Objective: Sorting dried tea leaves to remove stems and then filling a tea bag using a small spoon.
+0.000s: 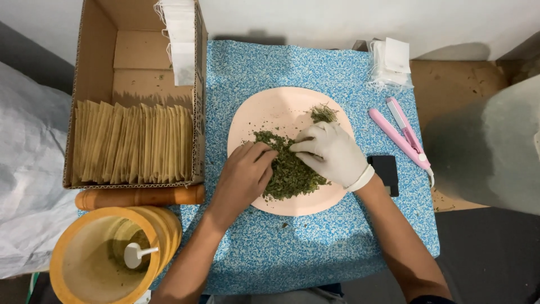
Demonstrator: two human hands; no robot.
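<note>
A pale pink round plate (270, 110) lies on a blue speckled table top (315, 247). A heap of dried green leaves (292, 174) covers the plate's lower middle, and a smaller clump (323, 114) sits near its upper right. My bare left hand (243, 177) rests on the heap's left side with its fingers curled into the leaves. My right hand (333, 153), in a white glove, pinches leaves at the top of the heap. The fingertips of both hands nearly meet.
A cardboard box (93, 67) at the left holds a row of tan sachets (132, 143), with white sachets (181, 42) draped over its wall. Below it lie a wooden pestle (138, 196) and a yellow mortar (104, 253) holding a white spoon. At the right: pink sealer (402, 132), black pad (387, 171), white sachets (391, 62).
</note>
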